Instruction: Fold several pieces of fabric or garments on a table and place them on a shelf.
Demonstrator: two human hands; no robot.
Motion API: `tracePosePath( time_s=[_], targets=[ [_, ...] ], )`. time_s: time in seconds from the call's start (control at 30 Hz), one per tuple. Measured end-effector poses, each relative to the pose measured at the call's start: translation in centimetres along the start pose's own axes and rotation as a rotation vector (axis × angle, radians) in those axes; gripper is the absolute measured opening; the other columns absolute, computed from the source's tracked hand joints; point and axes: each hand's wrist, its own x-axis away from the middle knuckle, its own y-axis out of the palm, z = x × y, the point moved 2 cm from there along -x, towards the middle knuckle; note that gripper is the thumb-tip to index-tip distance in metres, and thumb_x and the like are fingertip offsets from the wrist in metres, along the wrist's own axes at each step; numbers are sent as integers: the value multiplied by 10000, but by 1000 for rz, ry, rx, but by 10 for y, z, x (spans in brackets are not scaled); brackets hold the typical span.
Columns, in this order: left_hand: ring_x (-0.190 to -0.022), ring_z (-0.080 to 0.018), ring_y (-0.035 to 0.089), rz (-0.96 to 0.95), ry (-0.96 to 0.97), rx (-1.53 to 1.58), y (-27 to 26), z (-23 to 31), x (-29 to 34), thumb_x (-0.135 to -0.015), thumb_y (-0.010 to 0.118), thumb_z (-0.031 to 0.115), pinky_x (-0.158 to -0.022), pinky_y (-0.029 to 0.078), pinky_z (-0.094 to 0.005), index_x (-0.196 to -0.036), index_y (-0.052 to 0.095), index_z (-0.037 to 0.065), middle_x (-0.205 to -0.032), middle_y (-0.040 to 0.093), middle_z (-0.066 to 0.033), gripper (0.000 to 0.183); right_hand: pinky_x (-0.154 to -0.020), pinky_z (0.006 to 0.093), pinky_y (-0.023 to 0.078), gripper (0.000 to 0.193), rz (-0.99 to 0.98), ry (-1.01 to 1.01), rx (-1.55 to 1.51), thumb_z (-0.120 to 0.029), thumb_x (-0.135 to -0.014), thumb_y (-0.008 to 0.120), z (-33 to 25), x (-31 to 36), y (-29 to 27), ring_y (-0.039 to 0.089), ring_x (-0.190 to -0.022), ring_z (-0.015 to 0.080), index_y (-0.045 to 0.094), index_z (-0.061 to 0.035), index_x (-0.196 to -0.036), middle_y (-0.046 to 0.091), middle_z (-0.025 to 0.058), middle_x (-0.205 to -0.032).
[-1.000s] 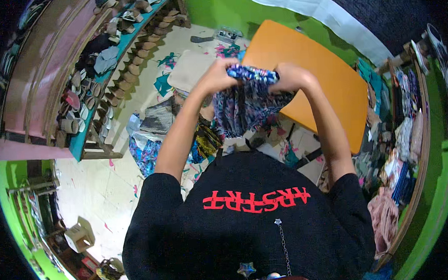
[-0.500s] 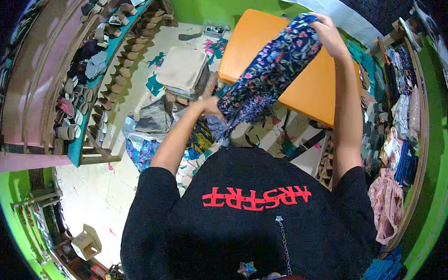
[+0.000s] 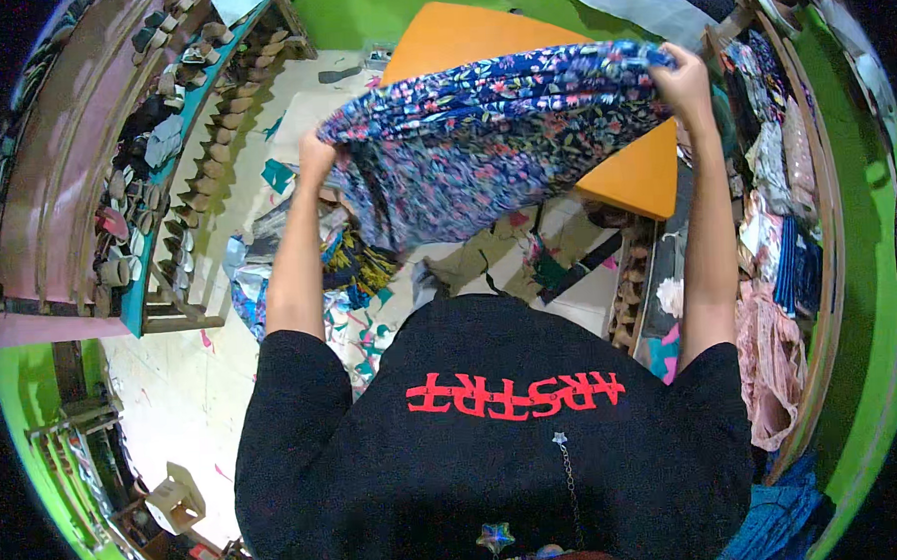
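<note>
A dark blue floral cloth point(image 3: 492, 128) is stretched between my two hands, in front of and above an orange tabletop point(image 3: 458, 41). My left hand point(image 3: 317, 158) is closed on its left end, and my right hand point(image 3: 684, 82) grips the upper right corner. Its top edge is gathered in folds, while the lower part hangs loose and is blurred by motion. Much of the tabletop is hidden behind the fabric. Below my left hand, a heap of mixed cloth point(image 3: 353, 269) lies on the floor.
Wooden shoe racks point(image 3: 179, 182) with several shoes and shoe forms run along the left. Folded and hung garments point(image 3: 776, 226) fill a rack at the right. Coloured scraps point(image 3: 371, 333) litter the pale floor, and a cardboard box point(image 3: 176, 499) stands at the lower left.
My hands have moved apart, the left one leftward and up. The floral cloth has gone from a slanted, bunched strip to a wide spread, covering more of the tabletop and stool.
</note>
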Motion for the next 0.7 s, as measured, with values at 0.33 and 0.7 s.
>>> tracePosePath(
  time_s=[0.33,0.7],
  targets=[
    [-820,-212,551,92,255,-192,-61,124,2,-559,633,128,-729,412,-281,-926,551,91,-850,569,-119,378,-626,378,452,291,-60,-90,418,-222,-601,633,80,88,-2,566,-721,335,598,-111,-868,581,190,-754],
    [-818,-163,563,-169,380,636,-75,243,-7,-773,496,263,-735,460,-301,-1020,522,32,-918,574,-71,339,-649,293,422,235,678,-101,240,-85,-648,550,45,27,-102,562,-696,210,587,-27,-873,600,122,-753]
  ],
)
